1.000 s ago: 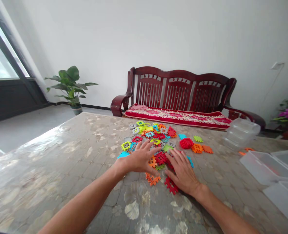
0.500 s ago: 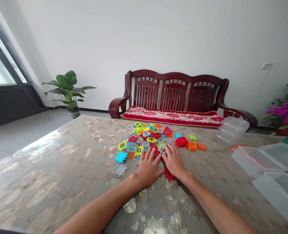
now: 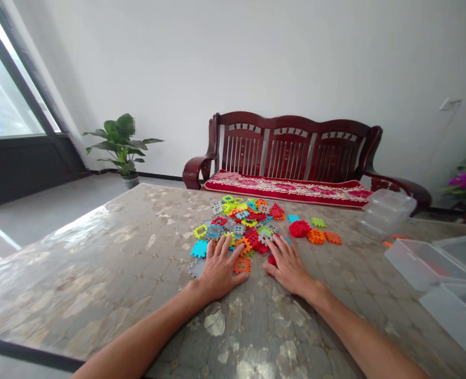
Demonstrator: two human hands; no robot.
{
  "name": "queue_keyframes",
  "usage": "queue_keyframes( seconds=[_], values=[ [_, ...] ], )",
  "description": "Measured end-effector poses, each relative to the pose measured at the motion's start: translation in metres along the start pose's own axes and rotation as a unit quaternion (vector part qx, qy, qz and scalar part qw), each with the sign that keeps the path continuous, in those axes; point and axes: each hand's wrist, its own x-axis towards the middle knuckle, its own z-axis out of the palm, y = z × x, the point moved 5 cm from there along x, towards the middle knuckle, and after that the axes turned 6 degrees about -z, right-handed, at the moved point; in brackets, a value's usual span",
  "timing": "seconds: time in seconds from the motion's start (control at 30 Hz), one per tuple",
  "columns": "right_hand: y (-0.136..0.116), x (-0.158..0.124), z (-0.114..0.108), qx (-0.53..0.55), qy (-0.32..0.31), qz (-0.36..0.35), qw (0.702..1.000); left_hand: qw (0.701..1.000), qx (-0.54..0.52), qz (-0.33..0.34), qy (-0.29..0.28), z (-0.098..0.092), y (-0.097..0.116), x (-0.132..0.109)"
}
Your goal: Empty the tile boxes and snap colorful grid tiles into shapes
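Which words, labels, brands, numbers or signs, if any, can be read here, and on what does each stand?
None: no readable text shows on the interlocking plastic pieces, the translucent plastic bins or the wooden bench. Any fine marking would be too small to read.

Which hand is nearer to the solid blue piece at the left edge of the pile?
Left. The left hand is just right of the blue piece, close beside it; the right hand is farther right, by a red piece.
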Motion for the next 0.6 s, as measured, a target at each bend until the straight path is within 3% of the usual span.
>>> queue_keyframes(
  seconds=[0.17,0.33,0.47,0.6],
  values=[
    [-0.001,0.019,-0.004,-0.014,0.018,0.01,1.0,1.0,-0.01,-0.008,-0.009,0.001,0.003,0.004],
    [-0.004,0.021,-0.014,-0.013,0.03,0.005,0.999,0.999,-0.024,-0.02,0.032,-0.023,-0.009,0.022],
    [-0.022,0.029,-0.022,0.016,0.037,-0.032,0.999,0.985,-0.013,-0.166,0.056,-0.038,-0.049,0.043],
    [-0.046,0.049,-0.024,0.057,0.008,-0.092,0.994,0.951,-0.028,-0.305,0.04,-0.028,-0.084,0.047]
  ],
)
